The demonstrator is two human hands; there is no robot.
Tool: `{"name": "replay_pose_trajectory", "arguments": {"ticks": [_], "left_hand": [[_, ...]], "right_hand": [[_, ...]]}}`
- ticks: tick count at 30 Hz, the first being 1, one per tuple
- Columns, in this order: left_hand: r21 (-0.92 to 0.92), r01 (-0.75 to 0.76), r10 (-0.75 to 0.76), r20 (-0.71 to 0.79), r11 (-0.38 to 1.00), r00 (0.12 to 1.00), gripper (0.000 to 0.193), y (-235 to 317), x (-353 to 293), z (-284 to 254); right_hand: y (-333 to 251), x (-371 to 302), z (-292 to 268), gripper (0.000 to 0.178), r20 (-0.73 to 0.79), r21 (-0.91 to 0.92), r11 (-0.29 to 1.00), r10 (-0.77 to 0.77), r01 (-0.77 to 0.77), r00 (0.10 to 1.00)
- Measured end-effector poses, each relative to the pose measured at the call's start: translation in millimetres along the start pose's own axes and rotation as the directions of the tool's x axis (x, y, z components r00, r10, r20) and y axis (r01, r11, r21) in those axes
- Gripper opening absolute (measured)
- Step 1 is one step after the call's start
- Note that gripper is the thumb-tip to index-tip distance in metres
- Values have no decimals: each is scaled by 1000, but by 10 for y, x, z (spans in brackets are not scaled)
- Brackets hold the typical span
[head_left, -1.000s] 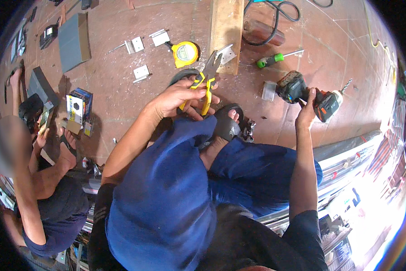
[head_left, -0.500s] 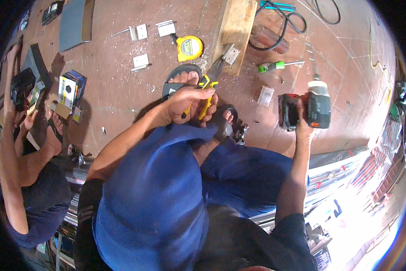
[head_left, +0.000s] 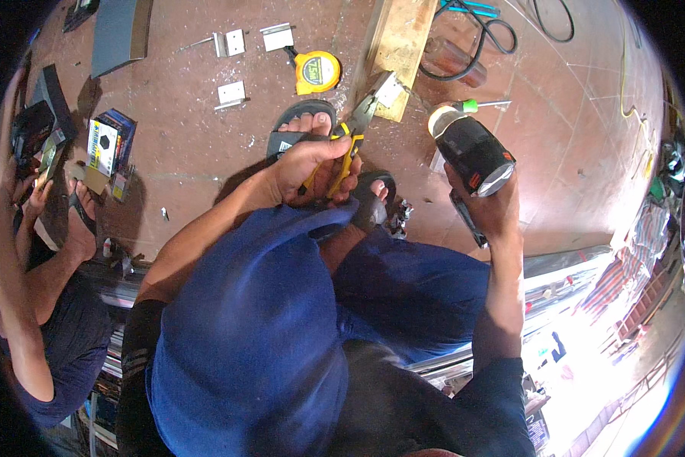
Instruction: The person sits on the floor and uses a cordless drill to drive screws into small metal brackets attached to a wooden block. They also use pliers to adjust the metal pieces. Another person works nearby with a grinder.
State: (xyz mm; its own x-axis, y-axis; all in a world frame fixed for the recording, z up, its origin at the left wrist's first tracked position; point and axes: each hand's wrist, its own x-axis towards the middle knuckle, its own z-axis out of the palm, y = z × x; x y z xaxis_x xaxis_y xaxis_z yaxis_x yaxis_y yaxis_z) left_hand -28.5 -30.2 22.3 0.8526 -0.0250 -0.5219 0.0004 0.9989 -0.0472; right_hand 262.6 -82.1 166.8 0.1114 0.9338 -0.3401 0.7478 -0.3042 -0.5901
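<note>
- Far left of the fingers: another person crouches at the picture's edge beside a small printed box on the floor.
- Above-left of the fingers: small metal brackets and a yellow tape measure lie apart on the floor.
- Left hand: fingers closed round the yellow handles of the snips, just over a sandalled foot.
- Snips: long axis runs from the hand up and right; the jaws point away from the person and bite a small metal piece at the edge of the wooden plank.
- To do it well, I'd judge: keep the jaws square to the metal piece, squeeze steadily and keep the toes clear below.
- Right hand: fingers wrapped round the handle of the drill, held off the floor to the right of the snips; its body tilts up and left, bit end hidden.
- A green-handled screwdriver lies just above the drill.
</note>
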Motion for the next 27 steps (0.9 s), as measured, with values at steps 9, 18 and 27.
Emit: {"name": "replay_pose_trajectory", "arguments": {"ticks": [9, 18, 27], "left_hand": [[15, 18, -18, 21, 1000, 1000, 53, 16, 17, -38], [3, -26, 26, 7, 1000, 1000, 49, 7, 11, 32], [92, 8, 0, -80, 996, 997, 43, 46, -12, 137]], "right_hand": [[-71, 24, -23, 40, 47, -9, 994, 110, -110, 993], [-502, 534, -307, 47, 231, -58, 998, 45, -33, 972], [-656, 653, -346, 31, 269, -272, 962, 92, -16, 959]]}}
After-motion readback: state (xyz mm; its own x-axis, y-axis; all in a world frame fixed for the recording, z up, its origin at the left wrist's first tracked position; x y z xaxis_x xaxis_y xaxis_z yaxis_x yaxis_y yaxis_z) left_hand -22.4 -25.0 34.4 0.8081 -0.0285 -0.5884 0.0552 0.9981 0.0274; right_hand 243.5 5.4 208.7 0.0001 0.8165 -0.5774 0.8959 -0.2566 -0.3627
